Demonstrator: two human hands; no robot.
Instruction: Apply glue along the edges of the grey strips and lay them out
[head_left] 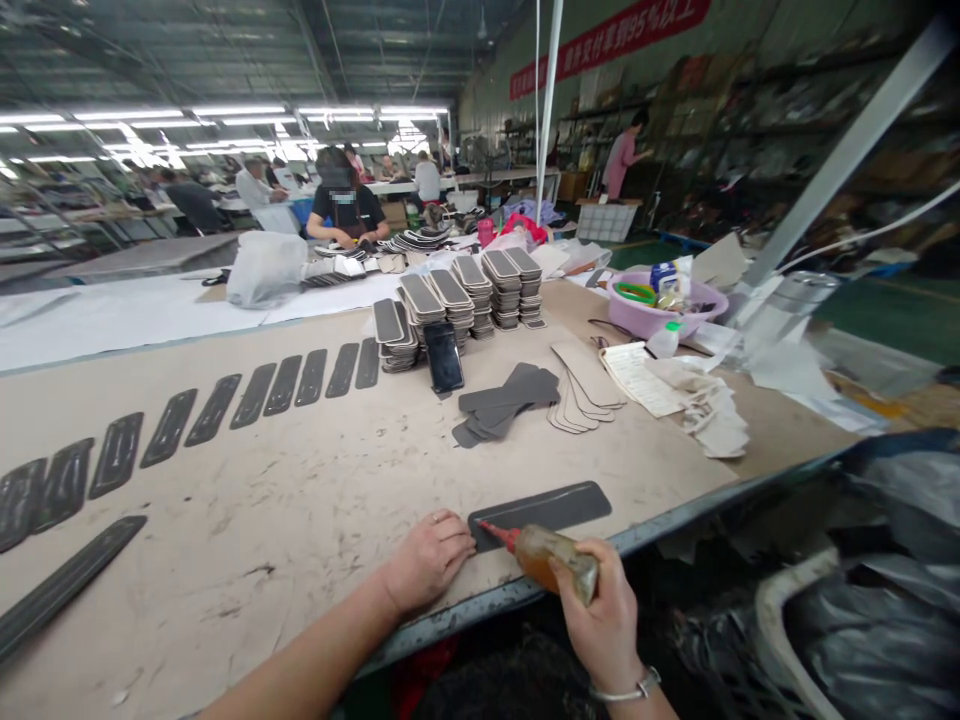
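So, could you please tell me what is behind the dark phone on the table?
Stacks of dark pieces with pale edges stand behind the phone; whatever its body covers cannot be seen.

We look through one camera worn on the person's head, facing forward and down over the table [315, 480]. From above its near edge, we view the left hand [429, 560] and right hand [604, 610] close up, low in the picture; beyond the far side, our wide view reaches the distant ceiling lights [335, 112].
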